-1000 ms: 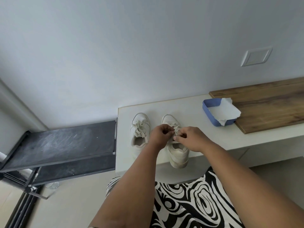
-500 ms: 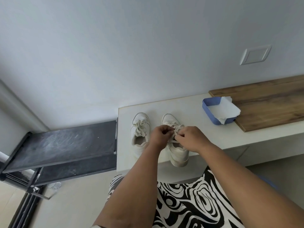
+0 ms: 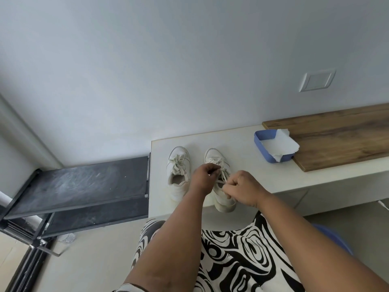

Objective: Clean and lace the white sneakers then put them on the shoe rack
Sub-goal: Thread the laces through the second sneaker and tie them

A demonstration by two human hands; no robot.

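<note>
Lace: runs diagonally on right sneaker, frame centre.
Left hand: pinching upper strand.
Right hand: pinching lower end, nearer heel.
Left sneaker: already tied.

head-worn view, looking steeply down, close above counter

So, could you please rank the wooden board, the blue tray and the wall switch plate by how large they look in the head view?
1. wooden board, largest, though cut off by the frame edge
2. blue tray
3. wall switch plate, smallest; it sits farther away, so its true size against the tray is unsure
</note>
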